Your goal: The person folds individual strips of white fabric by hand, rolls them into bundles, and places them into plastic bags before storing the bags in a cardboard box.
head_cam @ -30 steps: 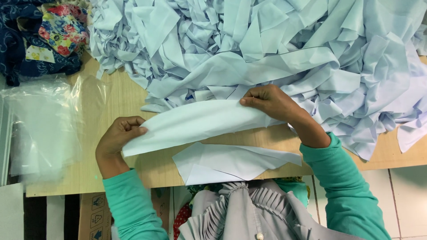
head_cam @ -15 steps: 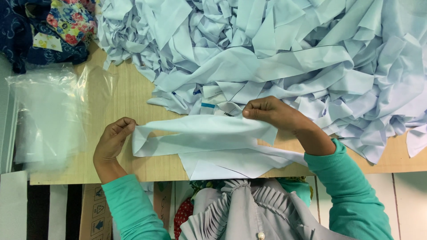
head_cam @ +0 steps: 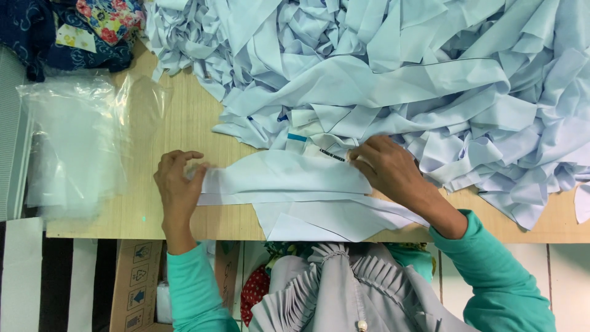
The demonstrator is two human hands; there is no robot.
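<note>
Lowered since half a second ago, the curved pale-blue piece (head_cam: 286, 175) now lies flat on the table (head_cam: 184, 129), atop another piece. Left hand (head_cam: 178, 187) pinches its 9 o'clock end; right hand (head_cam: 387, 169) presses, perhaps pinching, its 3 o'clock end. Heap (head_cam: 393, 67) at 12 o'clock remains large.

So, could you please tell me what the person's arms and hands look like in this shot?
Both arms wear long teal-green sleeves that end at the wrists. The left hand and the right hand are bare, with no gloves; no rings, watch or bracelets show.
</note>
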